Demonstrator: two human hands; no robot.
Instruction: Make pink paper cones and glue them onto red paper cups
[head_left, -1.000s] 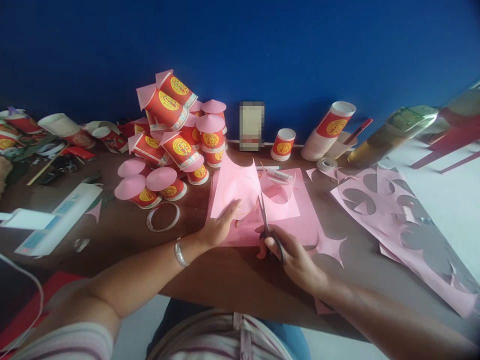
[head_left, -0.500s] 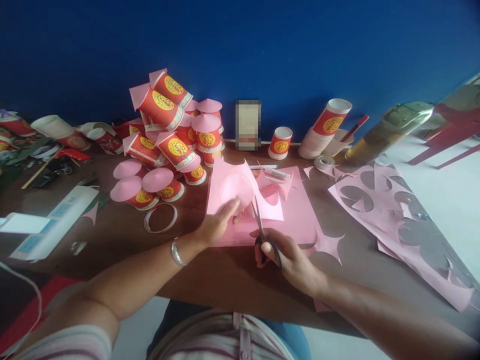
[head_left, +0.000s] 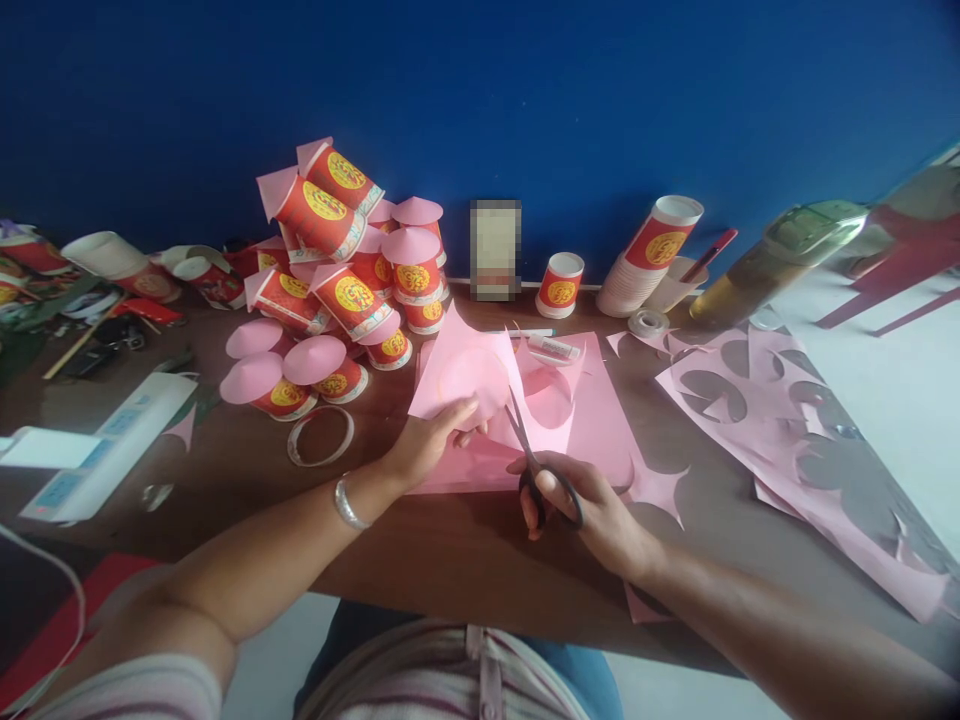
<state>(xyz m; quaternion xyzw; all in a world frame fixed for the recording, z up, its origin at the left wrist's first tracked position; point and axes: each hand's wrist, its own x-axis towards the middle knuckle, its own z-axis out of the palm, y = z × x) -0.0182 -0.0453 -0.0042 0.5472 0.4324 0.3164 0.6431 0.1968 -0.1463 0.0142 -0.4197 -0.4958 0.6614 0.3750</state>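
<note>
My left hand (head_left: 433,437) pinches a piece of pink paper (head_left: 466,372) with a round outline marked on it. Part of the paper's right side is cut along a curve, and the offcut strip hangs toward the right. In my right hand (head_left: 581,505) are black-handled scissors (head_left: 529,450), their blades at the right edge of the circle. The fingers sit in the handle loops. Beneath both hands lies a stack of larger pink sheets (head_left: 600,425) on the brown table (head_left: 442,545).
Red paper cups with pink cone tops (head_left: 352,295) are piled at the back left. A single cup (head_left: 561,285), a cup stack (head_left: 651,255) and a bottle (head_left: 780,262) stand along the back. Pink offcuts (head_left: 720,400) cover the right; a power strip (head_left: 112,445) lies left.
The pink paper has turned slightly and its top corner has risen. The scissors and my right hand have shifted a little to the right; my left hand has moved slightly left.
</note>
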